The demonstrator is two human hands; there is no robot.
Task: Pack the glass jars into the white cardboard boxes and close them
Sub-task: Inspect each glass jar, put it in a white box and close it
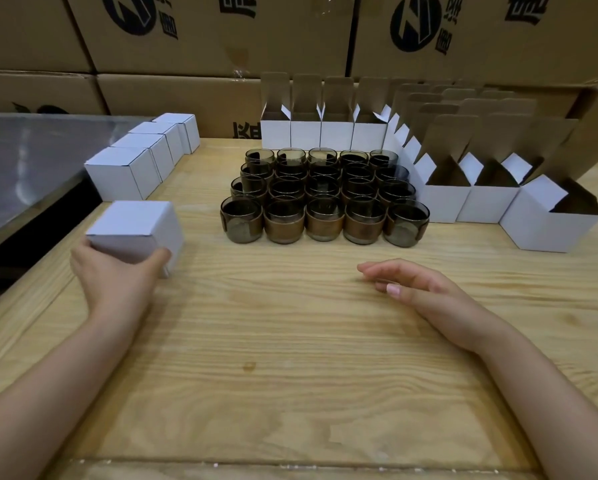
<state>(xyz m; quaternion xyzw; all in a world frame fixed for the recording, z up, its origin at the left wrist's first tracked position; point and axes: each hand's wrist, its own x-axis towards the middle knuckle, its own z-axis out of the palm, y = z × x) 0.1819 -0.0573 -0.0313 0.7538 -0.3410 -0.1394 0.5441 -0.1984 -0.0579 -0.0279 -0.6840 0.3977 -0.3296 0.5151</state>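
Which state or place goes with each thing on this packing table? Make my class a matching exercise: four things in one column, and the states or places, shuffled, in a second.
Things
1. closed white cardboard box nearest the person
2. dark glass jars with brown bands
3. open white cardboard boxes with raised flaps
4. right hand

States or places
A. open, holding nothing
B. along the back and right of the jars
C. gripped by the left hand
D. packed in rows on the light wooden table

Pairs: 1-C, 2-D, 3-B, 4-A
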